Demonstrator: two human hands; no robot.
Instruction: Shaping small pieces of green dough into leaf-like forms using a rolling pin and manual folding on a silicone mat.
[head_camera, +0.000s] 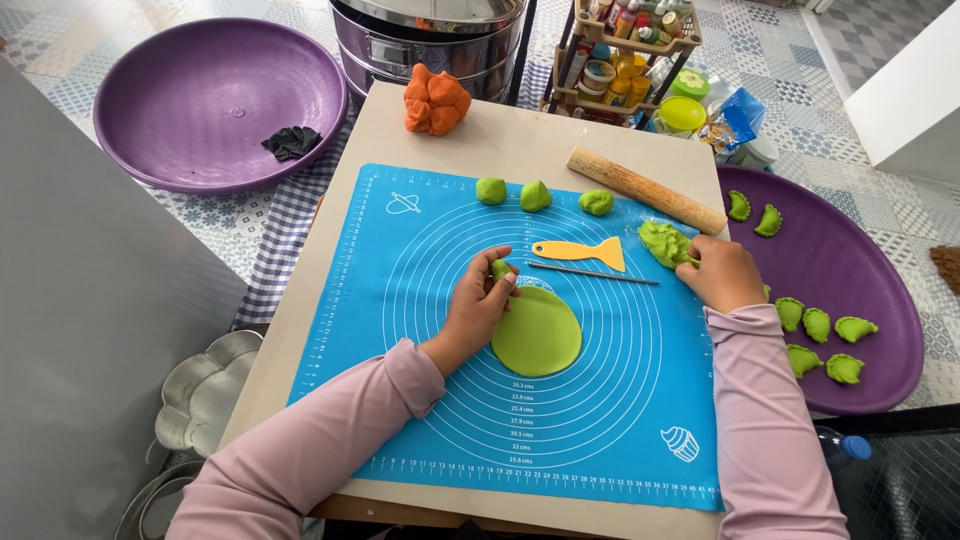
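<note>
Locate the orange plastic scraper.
In the head view, the orange plastic scraper lies on the blue silicone mat, between the hands, just above a thin metal rod.

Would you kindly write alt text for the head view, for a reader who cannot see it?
A person in pink sleeves works green dough on a blue mat: the left hand pinches a small piece at the edge of a flat green disc, and the right hand touches a green lump. A rolling pin, orange scraper and purple tray of dumplings lie nearby.
</note>
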